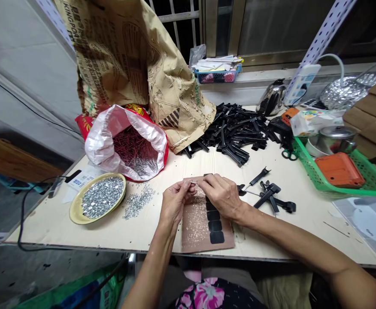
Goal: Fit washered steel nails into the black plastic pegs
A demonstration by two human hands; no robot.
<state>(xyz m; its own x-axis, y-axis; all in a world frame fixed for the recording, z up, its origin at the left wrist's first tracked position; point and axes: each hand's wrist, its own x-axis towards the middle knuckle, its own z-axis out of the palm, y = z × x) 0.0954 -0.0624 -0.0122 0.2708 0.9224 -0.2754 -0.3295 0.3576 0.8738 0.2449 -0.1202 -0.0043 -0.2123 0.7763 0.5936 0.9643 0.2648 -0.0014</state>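
My left hand (177, 196) is closed in a pinch over the left edge of a brown cardboard sheet (194, 240). A thin, silvery metal piece (192, 183) sticks out from its fingertips toward the right hand; its exact kind is too small to tell. My right hand (222, 195) hovers over the sheet with fingers bent together, and what they grip, if anything, is hidden. Beneath it runs a column of black rounded pads (216, 225) on the cardboard, partly covered by the hand. Pale specks are scattered on the sheet's left part.
Left stand a yellow dish (75, 213) of washers, loose washers (138, 201) and a bag (99, 137) of red and silver nails. A black plastic parts pile (236, 128) lies behind; several similar parts (273, 196) lie right, near a green basket (316, 182).
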